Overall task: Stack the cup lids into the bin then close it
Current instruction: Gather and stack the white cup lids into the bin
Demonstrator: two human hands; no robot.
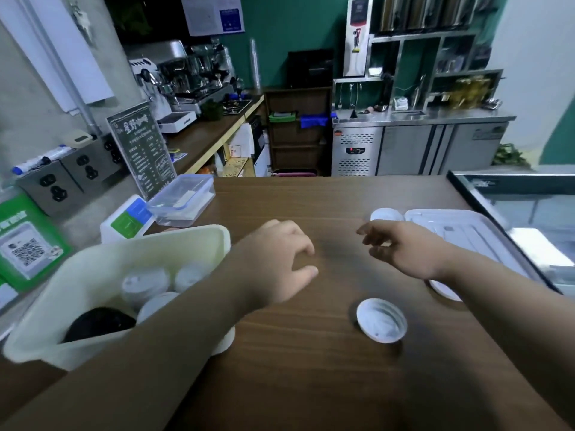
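A cream bin [199, 241] stands open on the left of the wooden counter [311, 368], with stacks of white lids [146, 283] and a black lid stack [99, 323] inside. My left hand [280, 262] hovers just right of the bin, fingers loosely curled, holding nothing. My right hand [404, 247] hangs above the counter, fingers relaxed and empty. One white lid [381, 320] lies upturned in front of it. Another white lid [385, 214] sits farther back, and a third [445, 290] peeks out under my right wrist. The bin's flat white cover [460, 234] lies at the right.
A clear lidded food box [182, 199] and a white card stand [127, 220] sit behind the bin. A menu sign [141, 147] and wall sockets [71, 172] line the left wall. A glass display case [529, 206] borders the counter's right side.
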